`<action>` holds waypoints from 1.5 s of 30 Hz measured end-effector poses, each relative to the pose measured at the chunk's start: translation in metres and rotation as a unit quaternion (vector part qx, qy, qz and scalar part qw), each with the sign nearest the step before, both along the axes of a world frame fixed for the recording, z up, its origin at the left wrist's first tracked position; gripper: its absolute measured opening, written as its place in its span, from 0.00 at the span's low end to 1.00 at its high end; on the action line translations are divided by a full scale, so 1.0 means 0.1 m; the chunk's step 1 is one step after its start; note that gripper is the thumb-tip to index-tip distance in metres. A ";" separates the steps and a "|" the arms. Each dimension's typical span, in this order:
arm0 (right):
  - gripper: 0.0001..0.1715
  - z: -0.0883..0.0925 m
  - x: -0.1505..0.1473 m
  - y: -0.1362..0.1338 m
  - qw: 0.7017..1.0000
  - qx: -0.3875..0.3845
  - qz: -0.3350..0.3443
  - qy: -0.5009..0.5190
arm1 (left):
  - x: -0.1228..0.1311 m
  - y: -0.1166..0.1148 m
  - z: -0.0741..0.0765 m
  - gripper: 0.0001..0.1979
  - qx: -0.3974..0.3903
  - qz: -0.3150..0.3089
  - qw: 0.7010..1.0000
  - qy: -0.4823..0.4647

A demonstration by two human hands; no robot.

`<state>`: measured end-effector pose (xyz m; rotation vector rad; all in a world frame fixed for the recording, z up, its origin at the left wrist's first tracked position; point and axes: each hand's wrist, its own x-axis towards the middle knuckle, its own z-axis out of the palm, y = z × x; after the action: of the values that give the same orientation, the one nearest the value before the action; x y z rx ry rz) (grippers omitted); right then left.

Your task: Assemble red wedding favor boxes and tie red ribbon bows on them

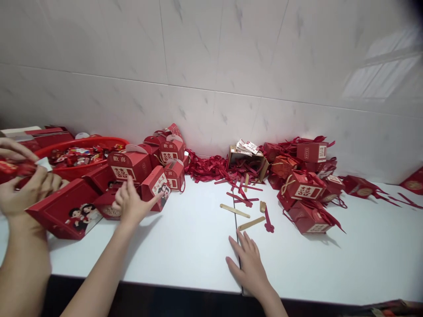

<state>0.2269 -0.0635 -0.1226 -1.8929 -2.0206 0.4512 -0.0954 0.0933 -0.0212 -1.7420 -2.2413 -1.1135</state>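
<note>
My left hand (131,203) reaches out over the white table (185,246) with its fingers apart and nothing in them. Its fingertips are close to a small red gift box with a cartoon couple (156,184), which lies tilted. My right hand (249,264) lies flat and open on the table near the front edge, just short of two tan paper strips (243,218) and a red ribbon tag (268,222). More red gabled boxes (130,164) stand behind my left hand.
At the far left, another person's two hands (23,185) hold a red wrapped item above a large flat red box (68,211). A red basket of sweets (82,154) stands behind it. Red ribbons (211,169), a small carton of cards (246,154) and assembled boxes (304,189) line the tiled wall.
</note>
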 end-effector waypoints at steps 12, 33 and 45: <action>0.28 -0.13 0.05 0.00 0.996 0.074 0.000 0.049 | 0.01 0.00 0.03 0.15 0.062 -0.128 0.985 -0.093; 0.30 0.48 -0.04 0.16 0.897 0.158 0.095 0.402 | 1.02 -1.44 -0.51 0.08 -0.056 -0.501 0.785 -0.359; 0.11 0.34 -0.13 1.47 0.984 0.081 -0.077 0.139 | 1.09 -1.56 -0.48 0.09 -0.046 -0.479 0.761 -0.435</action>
<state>0.2139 0.0835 -0.0891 -1.7618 -1.6674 0.4675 0.0131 -0.0628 -0.0691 -2.9932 -1.5304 -2.4424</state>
